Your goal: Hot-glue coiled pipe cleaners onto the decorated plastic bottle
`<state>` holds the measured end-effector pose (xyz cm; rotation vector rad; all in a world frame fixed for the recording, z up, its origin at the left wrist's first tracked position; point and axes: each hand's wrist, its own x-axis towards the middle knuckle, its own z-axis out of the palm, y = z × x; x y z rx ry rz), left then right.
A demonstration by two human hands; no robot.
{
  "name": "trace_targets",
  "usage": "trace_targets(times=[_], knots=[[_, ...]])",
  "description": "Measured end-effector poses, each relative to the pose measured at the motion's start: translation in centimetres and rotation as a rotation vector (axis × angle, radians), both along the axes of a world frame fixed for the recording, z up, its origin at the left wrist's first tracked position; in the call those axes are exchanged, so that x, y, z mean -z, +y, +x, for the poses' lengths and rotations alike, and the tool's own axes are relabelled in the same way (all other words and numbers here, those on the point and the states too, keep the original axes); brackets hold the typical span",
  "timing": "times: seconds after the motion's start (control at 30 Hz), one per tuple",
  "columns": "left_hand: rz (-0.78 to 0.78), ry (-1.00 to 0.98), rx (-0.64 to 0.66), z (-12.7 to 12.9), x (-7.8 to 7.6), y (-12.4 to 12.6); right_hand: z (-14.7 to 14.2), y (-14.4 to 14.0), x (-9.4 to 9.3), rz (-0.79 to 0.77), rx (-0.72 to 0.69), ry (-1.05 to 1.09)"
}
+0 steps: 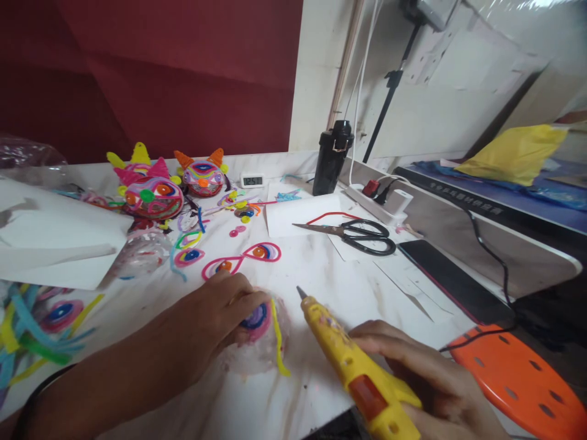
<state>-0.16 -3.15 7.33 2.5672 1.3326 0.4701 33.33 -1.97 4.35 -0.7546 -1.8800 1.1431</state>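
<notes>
My right hand (426, 373) is wrapped round a yellow hot glue gun (348, 360), its dark nozzle pointing up and left, just above the table. My left hand (229, 305) grips a clear plastic dome (257, 360) from its left and top, with the fingertips partly hidden. On the dome are a coiled pipe-cleaner eye (255, 318) in pink, blue and purple and a wavy yellow pipe-cleaner strip (278, 339). The nozzle is apart from the strip, to its right. Just beyond my left hand lies a pink pipe-cleaner loop piece (245, 255) with orange and blue eyes.
Black-handled scissors (362, 235) lie on paper. Finished pipe-cleaner animal faces (153, 192) stand at the back left. A black bottle (331, 159), power strip (373, 205), phone (454, 278) and orange stool (518, 373) are to the right. Loose pipe cleaners (36, 336) lie left.
</notes>
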Motion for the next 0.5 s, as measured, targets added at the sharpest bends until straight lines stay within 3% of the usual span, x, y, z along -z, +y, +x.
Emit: trace_targets(times=[0.23, 0.33, 0.5], knots=[[-0.038, -0.03, 0.004, -0.1, 0.4, -0.1, 0.2, 4.6, 1.4, 0.57, 0.127, -0.416], [-0.054, 0.004, -0.008, 0.2, 0.1, 0.0, -0.2, 6.0, 1.9, 0.713, 0.17, -0.516], [-0.071, 0.044, -0.02, 0.5, -0.1, 0.0, -2.2, 3.5, 0.0, 0.834, 0.252, -0.499]])
